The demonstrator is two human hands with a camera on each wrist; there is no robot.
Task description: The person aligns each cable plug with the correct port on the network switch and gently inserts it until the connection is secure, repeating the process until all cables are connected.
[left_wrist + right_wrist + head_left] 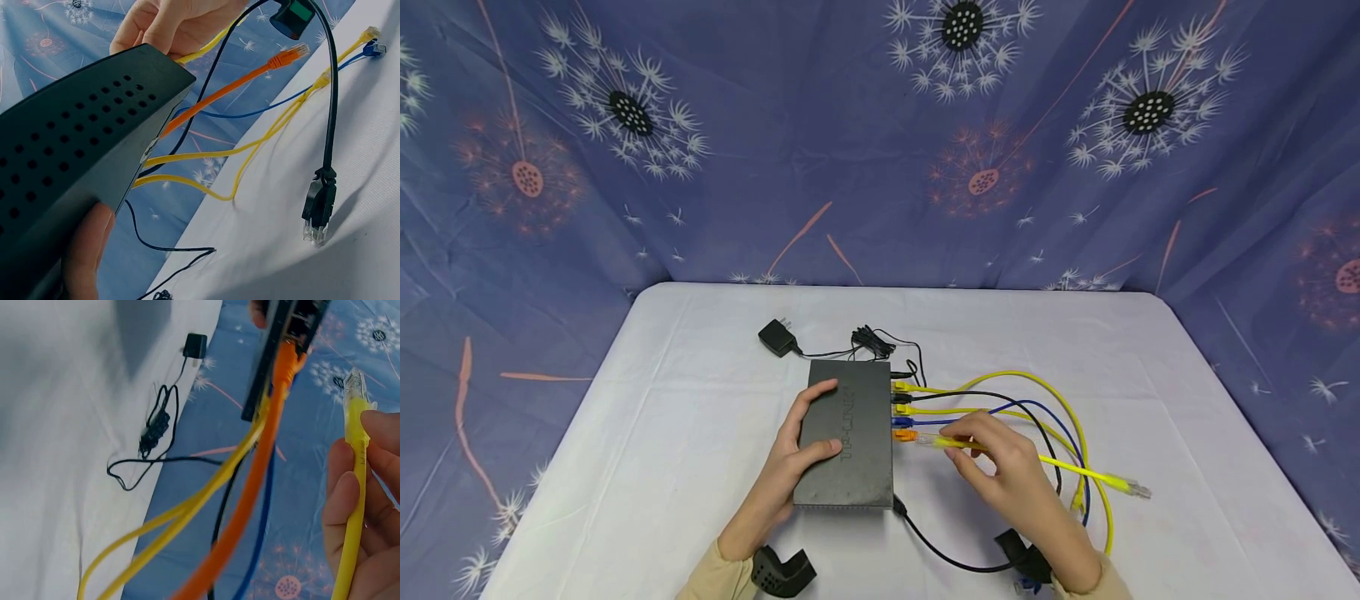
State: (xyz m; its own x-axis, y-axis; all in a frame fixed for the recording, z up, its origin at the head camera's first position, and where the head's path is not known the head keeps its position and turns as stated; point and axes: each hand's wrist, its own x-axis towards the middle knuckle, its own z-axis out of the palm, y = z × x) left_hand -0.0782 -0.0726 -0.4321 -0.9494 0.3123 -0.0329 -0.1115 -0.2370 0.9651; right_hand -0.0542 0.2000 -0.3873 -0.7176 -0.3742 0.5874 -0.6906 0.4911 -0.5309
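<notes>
A black TP-LINK network switch (867, 475) is tilted up in my left hand (778, 471), which grips its left side with the thumb on the top face. My right hand (1000, 462) pinches a yellow network cable (355, 531) just behind its clear plug (355, 387). That plug points at the switch's port side and stands apart from it in the right wrist view. Along the port side sit an orange plug (905, 435), a blue plug (902, 422), two yellow plugs and a black plug (901, 398). The orange cable (219, 94) ends in a free plug.
A black power adapter (777, 337) lies behind the switch with its bundled cord (872, 342). Loose cables, including a black one (955, 567), curve over the white table (625, 450) on the right. A blue patterned cloth (820, 167) hangs behind.
</notes>
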